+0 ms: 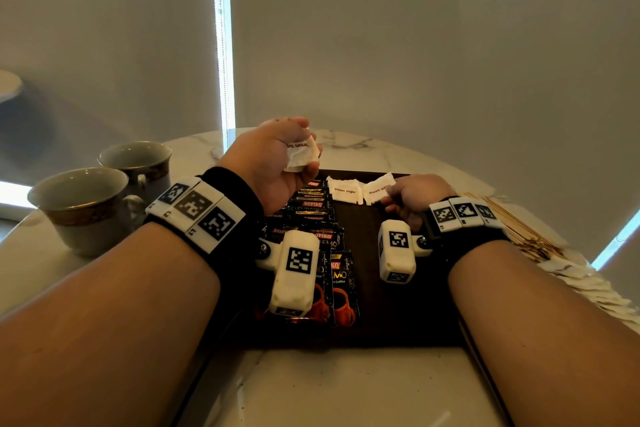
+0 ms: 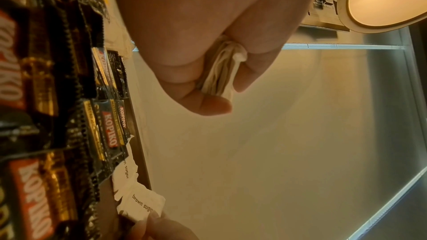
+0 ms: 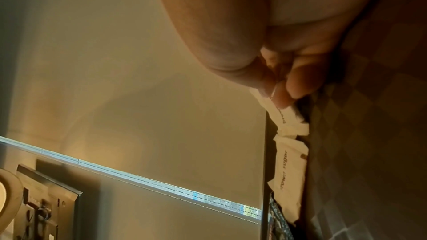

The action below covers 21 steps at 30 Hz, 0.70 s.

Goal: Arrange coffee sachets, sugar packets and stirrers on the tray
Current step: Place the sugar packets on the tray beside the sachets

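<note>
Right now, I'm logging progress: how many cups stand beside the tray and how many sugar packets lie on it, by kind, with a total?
White china cups with gold-banded rims: 2
White paper brown-sugar packets lying on the dark tray: 2
Total: 4
Packets bunched in the left hand are too stacked to count, so left out.

Two cups point(image 1: 104, 198) at bench left edge. Two sugar packets point(image 1: 344, 189) flat on tray point(image 1: 398, 288). Coffee sachets point(image 1: 311, 215): many, overlapping, can't count.
</note>
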Tool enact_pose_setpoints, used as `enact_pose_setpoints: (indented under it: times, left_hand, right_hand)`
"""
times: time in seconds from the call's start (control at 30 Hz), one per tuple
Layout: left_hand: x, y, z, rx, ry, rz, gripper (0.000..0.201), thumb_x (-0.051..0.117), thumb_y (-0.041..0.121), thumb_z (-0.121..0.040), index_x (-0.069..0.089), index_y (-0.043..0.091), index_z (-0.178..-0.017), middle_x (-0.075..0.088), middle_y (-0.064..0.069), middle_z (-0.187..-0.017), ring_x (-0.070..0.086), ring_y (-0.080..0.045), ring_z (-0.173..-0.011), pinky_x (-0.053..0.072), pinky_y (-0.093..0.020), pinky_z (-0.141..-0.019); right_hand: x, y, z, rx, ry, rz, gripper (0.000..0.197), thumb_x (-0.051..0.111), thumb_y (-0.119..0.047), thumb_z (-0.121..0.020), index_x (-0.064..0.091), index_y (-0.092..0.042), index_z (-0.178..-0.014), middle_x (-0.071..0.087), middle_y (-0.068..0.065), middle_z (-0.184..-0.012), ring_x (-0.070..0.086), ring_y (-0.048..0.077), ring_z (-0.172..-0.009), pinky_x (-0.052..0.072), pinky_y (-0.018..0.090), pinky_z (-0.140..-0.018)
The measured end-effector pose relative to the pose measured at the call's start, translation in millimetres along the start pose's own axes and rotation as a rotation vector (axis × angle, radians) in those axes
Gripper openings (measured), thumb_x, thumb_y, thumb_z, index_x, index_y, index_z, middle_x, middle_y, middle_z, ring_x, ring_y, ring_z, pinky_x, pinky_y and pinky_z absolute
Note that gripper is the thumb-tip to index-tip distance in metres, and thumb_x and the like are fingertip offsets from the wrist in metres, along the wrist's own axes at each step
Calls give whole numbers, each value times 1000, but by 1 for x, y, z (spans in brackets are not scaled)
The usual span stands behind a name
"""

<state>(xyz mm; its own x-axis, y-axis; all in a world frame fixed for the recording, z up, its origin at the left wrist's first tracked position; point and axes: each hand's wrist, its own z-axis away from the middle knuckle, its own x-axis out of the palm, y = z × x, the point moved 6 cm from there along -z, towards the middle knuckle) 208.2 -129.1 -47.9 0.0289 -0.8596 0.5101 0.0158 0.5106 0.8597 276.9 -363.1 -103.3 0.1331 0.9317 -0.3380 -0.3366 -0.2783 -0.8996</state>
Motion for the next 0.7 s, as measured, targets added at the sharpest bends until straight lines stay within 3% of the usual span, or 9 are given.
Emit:
enact_pose_setpoints:
  times: [0.13, 0.27, 0.4, 0.53, 0.6, 0.7]
  left_hand:
    - [1, 0, 0, 0, -4, -3, 14, 55, 3, -98, 60, 13, -106, 58, -16, -110, 62, -27, -89, 53, -27, -52]
    - [1, 0, 0, 5, 2, 4, 14, 55, 3, -98, 61, 13, -105, 58, -16, -111, 62, -28, -90, 52, -28, -52]
    - [1, 0, 0, 4, 0, -1, 14, 54, 2, -98, 61, 13, -105, 59, -16, -110, 62, -28, -91, 53, -28, -53]
    - [1, 1, -2, 8, -2, -7, 15, 54, 3, -98, 61, 14, -105, 58, -16, -111, 63, -28, -91, 52, -28, -51]
    - [1, 1, -2, 6, -3, -5, 14, 54, 3, -98, 61, 14, -105, 58, -16, -112, 63, -28, -91, 52, -28, -52]
    - [0, 0, -2, 1, -1, -4, 15, 55, 3, -98, 61, 13, -106, 59, -16, -112, 63, -28, -91, 52, -28, -53]
  right_hand:
    - [4, 0, 0, 33, -41, -38, 28, 44, -5, -104, 54, 4, -128, 62, 10, -81, 58, 15, -67, 45, 25, -64]
    - [4, 1, -2, 42, -44, -116, 33, 44, -4, -104, 46, 3, -136, 62, 14, -83, 62, 18, -69, 53, 30, -82]
    - [5, 2, -3, 52, -42, -192, 33, 50, -6, -102, 46, 2, -134, 64, 19, -93, 66, 21, -74, 59, 32, -71]
    - [6, 1, -1, 41, -30, -221, 32, 54, -7, -100, 49, 0, -130, 63, 23, -117, 69, 24, -79, 59, 29, -58]
    - [6, 1, -1, 28, -18, -218, 35, 57, -9, -98, 49, 1, -130, 64, 24, -117, 71, 26, -78, 57, 28, -50]
    - [4, 0, -2, 30, -5, -190, 36, 60, -16, -97, 50, -3, -128, 65, 23, -113, 72, 27, -81, 60, 32, -60]
